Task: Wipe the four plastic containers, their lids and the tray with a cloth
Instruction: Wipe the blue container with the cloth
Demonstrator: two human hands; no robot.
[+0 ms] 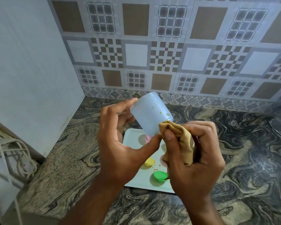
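My left hand (120, 143) holds a pale blue plastic container (150, 113) tilted above the tray, fingers at its upper end and thumb near its lower end. Yellow-green specks dot the container's side. My right hand (193, 156) grips a bunched tan cloth (180, 140) whose tip touches the container's lower right edge. Below both hands lies a white tray (131, 140) with a yellow lid (149, 162) and a green lid (160, 175) on it. A bit of pink shows under the container; most of the tray is hidden by my hands.
The tray sits on a swirled marble counter (242, 151) in a corner, with a patterned tile wall (169, 54) behind and a plain wall on the left. Off the counter's left edge hang grey cables (15, 153).
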